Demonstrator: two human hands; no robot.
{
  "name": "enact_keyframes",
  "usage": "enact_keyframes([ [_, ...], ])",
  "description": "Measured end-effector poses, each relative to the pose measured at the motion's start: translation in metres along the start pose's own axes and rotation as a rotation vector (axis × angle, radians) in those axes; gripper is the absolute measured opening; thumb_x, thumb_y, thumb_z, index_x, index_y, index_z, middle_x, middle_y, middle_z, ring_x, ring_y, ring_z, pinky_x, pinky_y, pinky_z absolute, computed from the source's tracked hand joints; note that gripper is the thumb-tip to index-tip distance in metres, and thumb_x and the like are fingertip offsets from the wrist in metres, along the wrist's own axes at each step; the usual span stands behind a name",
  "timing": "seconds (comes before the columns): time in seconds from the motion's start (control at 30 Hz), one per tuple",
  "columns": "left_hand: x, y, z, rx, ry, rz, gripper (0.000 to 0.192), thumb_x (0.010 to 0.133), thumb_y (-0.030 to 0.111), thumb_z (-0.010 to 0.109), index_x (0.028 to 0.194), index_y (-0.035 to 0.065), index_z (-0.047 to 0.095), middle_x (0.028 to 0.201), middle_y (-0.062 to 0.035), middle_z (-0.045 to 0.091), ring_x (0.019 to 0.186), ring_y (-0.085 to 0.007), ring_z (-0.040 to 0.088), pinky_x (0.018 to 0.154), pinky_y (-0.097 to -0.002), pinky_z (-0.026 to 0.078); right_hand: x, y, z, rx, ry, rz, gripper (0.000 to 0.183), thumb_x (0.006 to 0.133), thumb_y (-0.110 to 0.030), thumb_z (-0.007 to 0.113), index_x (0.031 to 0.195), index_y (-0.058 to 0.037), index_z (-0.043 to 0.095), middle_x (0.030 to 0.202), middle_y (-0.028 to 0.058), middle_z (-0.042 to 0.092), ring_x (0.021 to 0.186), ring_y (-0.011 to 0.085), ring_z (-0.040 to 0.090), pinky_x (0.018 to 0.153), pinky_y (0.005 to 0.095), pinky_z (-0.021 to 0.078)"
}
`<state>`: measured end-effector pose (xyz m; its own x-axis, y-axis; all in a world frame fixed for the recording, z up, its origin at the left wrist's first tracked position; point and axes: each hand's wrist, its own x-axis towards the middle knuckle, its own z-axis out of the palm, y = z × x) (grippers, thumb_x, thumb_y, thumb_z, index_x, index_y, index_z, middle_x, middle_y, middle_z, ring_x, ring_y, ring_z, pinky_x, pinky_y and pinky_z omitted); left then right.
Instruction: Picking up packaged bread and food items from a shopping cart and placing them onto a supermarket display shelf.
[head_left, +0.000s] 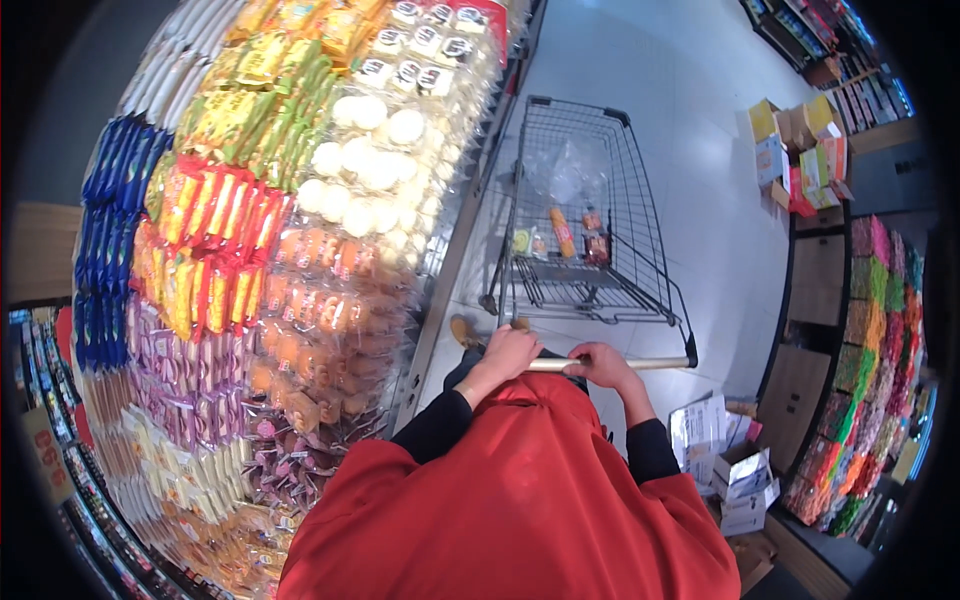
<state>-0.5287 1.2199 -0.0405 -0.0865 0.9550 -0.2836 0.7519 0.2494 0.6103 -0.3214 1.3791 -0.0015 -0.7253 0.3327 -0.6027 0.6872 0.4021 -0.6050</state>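
Note:
Both of my hands are at the pale handle bar (649, 363) of a wire shopping cart (634, 184). My left hand (511, 351) lies over the bar's left part, its fingers bent around it. Nearer the middle, my right hand (606, 365) grips the bar between thumb and fingers. Inside the cart is a crumpled clear plastic bag (574, 169) at the far end. Closer to me lie a long orange packet (561, 232), a dark reddish packet (596, 249), a smaller packet (592, 219) and a yellow-green packet (522, 241).
Along the left runs a tall slanted display of packaged snacks (217, 210), close beside the cart. Opened cardboard boxes (814, 161) stand at the upper right, with more cartons (742, 476) at the lower right. Colourful wrapped goods (862, 375) fill the right-hand shelf. Pale tiled floor (705, 150) lies between.

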Motion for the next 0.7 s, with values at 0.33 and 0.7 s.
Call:
enact_keyframes([
  [0.33,-0.002,-0.011,-0.003,-0.246,0.413,0.065,0.015,0.097,0.017,0.063,0.102,0.0022,0.064,0.101,-0.0170,0.066,0.103,-0.0380,0.065,0.092,-0.0498,0.050,0.002,0.007,0.015,0.186,-0.025,0.038,0.039,0.089,-0.039,0.085,0.109,-0.0063,0.079,0.088,0.0075,0.076,0.079,0.0167,0.069,0.075,0.0331,0.0548],
  [0.7,0.033,-0.022,-0.009,-0.330,0.611,0.141,0.011,0.097,0.008,0.061,0.105,0.0014,0.066,0.099,-0.0189,0.067,0.097,-0.0411,0.064,0.087,-0.0501,0.051,0.011,0.000,0.002,0.109,0.126,0.004,0.040,0.090,-0.038,0.084,0.109,-0.0030,0.078,0.086,0.0085,0.075,0.080,0.0178,0.069,0.075,0.0340,0.0542],
])
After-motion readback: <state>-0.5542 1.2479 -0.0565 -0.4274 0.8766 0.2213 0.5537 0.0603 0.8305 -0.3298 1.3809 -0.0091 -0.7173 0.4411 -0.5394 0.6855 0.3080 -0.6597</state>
